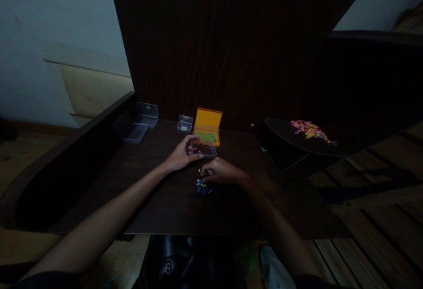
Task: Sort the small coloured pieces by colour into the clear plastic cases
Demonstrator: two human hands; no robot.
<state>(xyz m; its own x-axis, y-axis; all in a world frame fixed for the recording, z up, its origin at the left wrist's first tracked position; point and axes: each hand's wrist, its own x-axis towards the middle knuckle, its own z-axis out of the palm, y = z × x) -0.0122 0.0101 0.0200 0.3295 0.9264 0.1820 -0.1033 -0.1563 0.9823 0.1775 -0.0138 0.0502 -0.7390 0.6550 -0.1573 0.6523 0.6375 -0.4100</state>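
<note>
My left hand [185,153] grips the left side of a small clear plastic box [206,149], thumb along its near edge. A few tiny pieces seem to lie inside it, too dim to make out. Just behind stands an orange box [208,116] with its lid raised and green bits [205,136] within. My right hand [220,171] hovers at a small pile of blue and yellowish pieces [201,187] on the dark wooden surface. Its fingers are curled together, and whatever they pinch is hidden.
Open clear boxes [135,133] stand at the back left, with a smaller clear case [185,123] beside the orange box. Pink and yellow pieces [309,129] are heaped on a dark ledge at right. A dark wooden side panel [66,152] rises on the left.
</note>
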